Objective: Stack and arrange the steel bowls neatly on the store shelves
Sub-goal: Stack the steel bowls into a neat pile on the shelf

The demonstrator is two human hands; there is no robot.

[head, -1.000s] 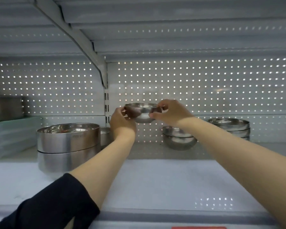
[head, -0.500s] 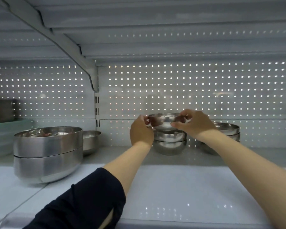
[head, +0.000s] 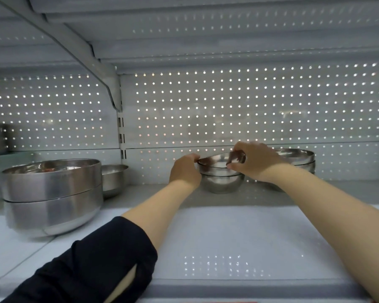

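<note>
Head view. At centre frame, your left hand and right hand each hold a grip on opposite rim edges of the small steel bowl, fingers curled on the rim. It sits nested atop the centre stack on the shelf, against the perforated back panel. At lower left, two large bowls stand nested; a smaller bowl stands just behind them. At right, another bowl stack stands behind your right wrist. Bowl interiors show only reflections.
</note>
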